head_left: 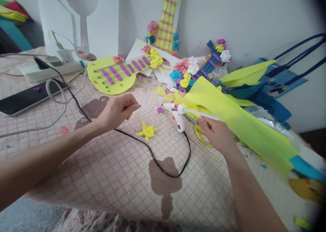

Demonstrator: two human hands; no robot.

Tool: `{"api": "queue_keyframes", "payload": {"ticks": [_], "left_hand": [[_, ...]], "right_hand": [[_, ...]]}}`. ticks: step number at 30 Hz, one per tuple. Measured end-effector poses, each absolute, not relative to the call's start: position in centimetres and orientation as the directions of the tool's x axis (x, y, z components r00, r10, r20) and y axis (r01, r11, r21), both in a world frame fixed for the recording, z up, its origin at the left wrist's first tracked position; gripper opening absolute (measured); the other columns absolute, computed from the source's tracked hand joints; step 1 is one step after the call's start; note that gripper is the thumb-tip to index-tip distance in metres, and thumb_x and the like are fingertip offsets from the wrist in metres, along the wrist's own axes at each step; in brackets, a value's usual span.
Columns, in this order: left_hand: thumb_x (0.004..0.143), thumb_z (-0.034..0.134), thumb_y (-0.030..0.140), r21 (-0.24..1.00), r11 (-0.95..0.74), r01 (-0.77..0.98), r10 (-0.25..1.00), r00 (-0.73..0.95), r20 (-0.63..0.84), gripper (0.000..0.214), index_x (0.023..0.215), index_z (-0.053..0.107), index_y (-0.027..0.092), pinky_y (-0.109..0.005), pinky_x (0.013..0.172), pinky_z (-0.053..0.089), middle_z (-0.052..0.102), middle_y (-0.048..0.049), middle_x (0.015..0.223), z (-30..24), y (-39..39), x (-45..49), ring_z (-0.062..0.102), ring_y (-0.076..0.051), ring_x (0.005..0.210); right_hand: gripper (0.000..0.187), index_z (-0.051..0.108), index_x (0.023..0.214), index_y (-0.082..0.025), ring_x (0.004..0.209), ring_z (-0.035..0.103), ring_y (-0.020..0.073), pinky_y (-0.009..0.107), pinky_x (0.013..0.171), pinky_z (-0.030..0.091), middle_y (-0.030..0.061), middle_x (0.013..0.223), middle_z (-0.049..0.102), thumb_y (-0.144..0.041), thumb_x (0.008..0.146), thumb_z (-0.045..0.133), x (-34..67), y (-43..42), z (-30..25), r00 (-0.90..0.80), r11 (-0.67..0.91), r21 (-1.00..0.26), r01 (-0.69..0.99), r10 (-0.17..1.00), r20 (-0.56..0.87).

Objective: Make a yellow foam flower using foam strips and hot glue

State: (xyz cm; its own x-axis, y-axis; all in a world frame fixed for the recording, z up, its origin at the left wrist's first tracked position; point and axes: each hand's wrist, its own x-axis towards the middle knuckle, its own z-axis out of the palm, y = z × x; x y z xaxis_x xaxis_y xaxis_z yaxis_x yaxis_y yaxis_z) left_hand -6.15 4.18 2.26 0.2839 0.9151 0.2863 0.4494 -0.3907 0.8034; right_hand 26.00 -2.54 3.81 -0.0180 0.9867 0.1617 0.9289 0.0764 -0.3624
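Note:
My left hand (118,111) is raised over the table with thumb and fingertips pinched; anything between them is too small to make out. Just right of it lies a yellow crepe paper flower (147,131). A white hot glue gun (179,118) stands beyond the flower, its glue stick (201,114) jutting out behind. My right hand (216,132) is closed beside the stick's end and partly covers a pair of yellow-handled scissors (201,137). Whether its fingers hold the scissors or something small is hidden.
A black cord (150,150) loops across the table. Behind are a yellow paper guitar (112,74) and paper roses (187,67). Yellow crepe paper (236,120) spreads to the right, with a blue bag (285,84) beyond. A phone (30,96) and power strip (51,71) are left.

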Motion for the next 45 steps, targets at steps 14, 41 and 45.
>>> {"api": "queue_keyframes", "payload": {"ticks": [14,41,45], "left_hand": [[0.078,0.067,0.024,0.999,-0.023,0.030,0.860,0.510,0.004,0.019,0.070,0.053,0.014,-0.012,0.049,0.039,0.054,0.0041,0.054,1.9,3.6,-5.1,0.048,-0.004,0.051],[0.078,0.067,0.023,0.947,0.320,-0.010,0.659,0.721,-0.215,0.012,0.081,0.067,0.011,-0.014,0.049,0.043,0.063,0.0007,0.064,1.9,-1.0,-2.2,0.056,-0.005,0.054],[0.079,0.066,0.024,0.955,0.292,-0.045,0.707,0.683,-0.184,0.013,0.076,0.064,0.011,-0.014,0.049,0.040,0.059,0.0025,0.057,1.9,-1.4,-2.0,0.052,-0.004,0.052]], "right_hand": [[0.021,0.053,0.074,-0.019,0.049,0.043,0.0058,0.020,0.045,0.031,-0.0027,0.066,0.057,-0.036,0.079,0.065,22.4,-3.3,2.5,-0.250,-0.188,-0.982,0.005,0.951,-0.184],[0.014,0.057,0.077,-0.020,0.047,0.035,0.0041,0.019,0.043,0.024,-0.0062,0.060,0.051,-0.031,0.081,0.066,15.3,-5.8,0.6,-0.229,-0.233,-0.928,-0.290,0.959,-0.168],[0.015,0.057,0.075,-0.021,0.046,0.035,0.0041,0.019,0.041,0.023,-0.0066,0.059,0.050,-0.031,0.079,0.067,14.7,-6.1,0.4,-0.186,-0.204,-0.915,-0.348,0.972,-0.146]]}}
